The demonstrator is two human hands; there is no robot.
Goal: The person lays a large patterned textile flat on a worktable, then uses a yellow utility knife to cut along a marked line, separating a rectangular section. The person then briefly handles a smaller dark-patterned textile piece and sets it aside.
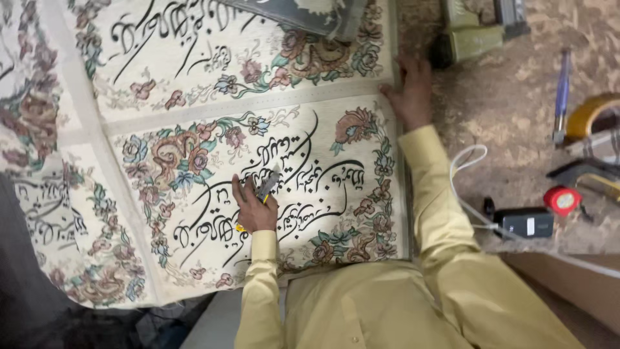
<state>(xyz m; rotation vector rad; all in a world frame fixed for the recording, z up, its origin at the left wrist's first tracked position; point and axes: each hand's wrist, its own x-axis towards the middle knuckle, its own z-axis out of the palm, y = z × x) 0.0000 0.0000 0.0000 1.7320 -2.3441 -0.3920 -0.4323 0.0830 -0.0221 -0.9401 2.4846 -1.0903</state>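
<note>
L hand (255,208) closed round a utility knife (266,188), yellow handle, blade end up, resting on the cream woven cloth (194,129) w/ floral borders & black script. R hand (410,87) open, flat, pressing cloth's right edge near the seam between panels. Tape roll (591,116), blue pen (562,94), black charger (524,223) on worktop (504,110) to the right.
</note>
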